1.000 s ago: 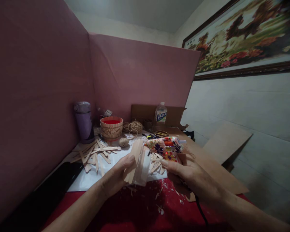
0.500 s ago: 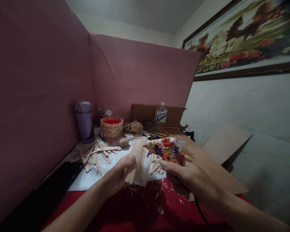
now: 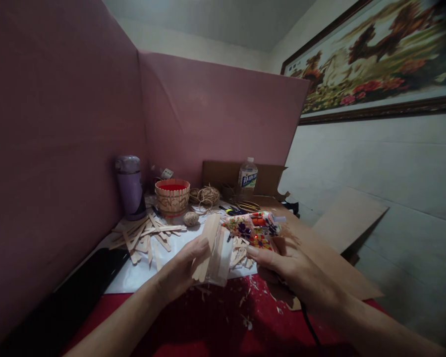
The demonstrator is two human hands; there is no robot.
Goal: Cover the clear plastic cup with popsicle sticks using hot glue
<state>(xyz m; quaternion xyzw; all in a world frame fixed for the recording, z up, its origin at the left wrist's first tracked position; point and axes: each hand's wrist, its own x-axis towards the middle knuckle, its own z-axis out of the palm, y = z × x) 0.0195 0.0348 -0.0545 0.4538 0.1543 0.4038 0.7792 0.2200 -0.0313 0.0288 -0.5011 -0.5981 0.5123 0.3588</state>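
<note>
My left hand (image 3: 188, 258) is closed on a clear plastic box (image 3: 220, 263) with flat wooden sticks (image 3: 208, 243) lying along its side. In my right hand (image 3: 282, 260) is a glue gun (image 3: 254, 229) wrapped in flowered material, a small red light glowing on it. Its nozzle points left, at the upper part of the box; whether the two touch is hard to tell. A clear glue stick pokes out of the gun's back end, and a dark cord hangs below my right hand.
Loose wooden sticks (image 3: 144, 235) lie at the left by a purple bottle (image 3: 129, 188). Behind are a wooden basket (image 3: 172, 197), twine (image 3: 208, 196), a twine-wrapped ball (image 3: 191, 218) and a plastic bottle (image 3: 248, 178). Cardboard (image 3: 330, 263) covers the right; scraps dot the red cloth (image 3: 208, 322).
</note>
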